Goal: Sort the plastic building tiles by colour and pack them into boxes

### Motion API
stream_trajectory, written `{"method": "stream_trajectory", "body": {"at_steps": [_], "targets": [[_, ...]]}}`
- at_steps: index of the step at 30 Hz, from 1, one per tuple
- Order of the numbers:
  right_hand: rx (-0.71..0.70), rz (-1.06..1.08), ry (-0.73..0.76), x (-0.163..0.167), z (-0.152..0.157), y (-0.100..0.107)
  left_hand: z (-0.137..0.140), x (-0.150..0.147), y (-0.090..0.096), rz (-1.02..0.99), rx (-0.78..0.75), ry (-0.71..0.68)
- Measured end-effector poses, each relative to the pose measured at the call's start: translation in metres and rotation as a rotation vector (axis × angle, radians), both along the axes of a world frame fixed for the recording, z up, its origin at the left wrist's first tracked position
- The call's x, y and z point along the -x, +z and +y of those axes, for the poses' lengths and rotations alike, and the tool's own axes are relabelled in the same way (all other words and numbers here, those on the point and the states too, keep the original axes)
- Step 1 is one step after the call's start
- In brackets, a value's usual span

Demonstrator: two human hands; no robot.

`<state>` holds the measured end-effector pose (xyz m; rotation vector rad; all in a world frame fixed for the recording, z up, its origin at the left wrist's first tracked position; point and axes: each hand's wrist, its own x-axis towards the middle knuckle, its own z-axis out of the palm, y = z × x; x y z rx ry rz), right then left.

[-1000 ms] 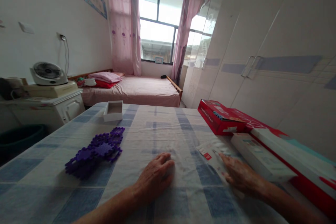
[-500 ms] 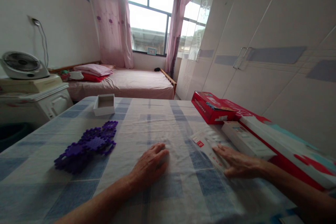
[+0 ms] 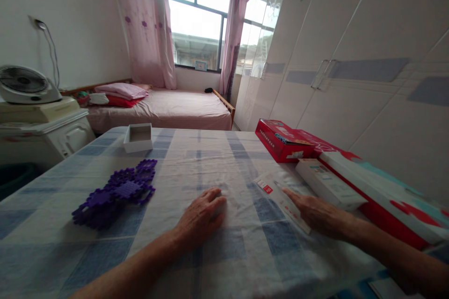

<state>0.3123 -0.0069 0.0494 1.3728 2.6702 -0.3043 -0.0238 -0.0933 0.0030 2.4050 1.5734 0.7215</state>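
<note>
My left hand [image 3: 203,212] rests palm down on the checked tablecloth [image 3: 224,149], with its fingers loosely stretched and nothing visible in it. Over to the right, my right hand [image 3: 317,212] lies against a flat white packet [image 3: 280,198] with a red label. Its fingers are stretched and close together, pointing along the packet. The thumb is hidden, and part of the packet is covered by the hand. A long white box [image 3: 329,184] lies just beyond that hand.
Purple interlocking plastic pieces [image 3: 119,191] are heaped at the left. Behind them stands an open white box [image 3: 138,138]. A red box [image 3: 282,142] and a long red-and-white package [image 3: 379,191] line the right side. A bed [image 3: 175,107] and wardrobe [image 3: 333,32] stand beyond.
My right hand has tilted onto its side from lying flat on the packet, and its thumb is no longer visible. My left hand has stayed in place.
</note>
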Motion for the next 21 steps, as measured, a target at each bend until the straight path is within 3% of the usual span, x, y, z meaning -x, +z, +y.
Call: {"method": "stream_trajectory", "body": {"at_steps": [7, 14, 18, 21], "targets": [[0.030, -0.061, -0.240, 0.015, 0.034, 0.012, 0.001, 0.000, -0.002, 0.005, 0.005, 0.006], [0.137, -0.068, -0.339, 0.023, 0.061, 0.009, 0.001, 0.000, -0.002, -0.014, 0.000, 0.009], [0.073, -0.019, -0.392, 0.023, 0.057, 0.010, 0.002, 0.000, -0.002, -0.015, 0.005, -0.003], [-0.086, 0.051, -0.365, 0.022, 0.048, 0.015, 0.001, 0.000, -0.001, -0.023, 0.011, 0.005]]}}
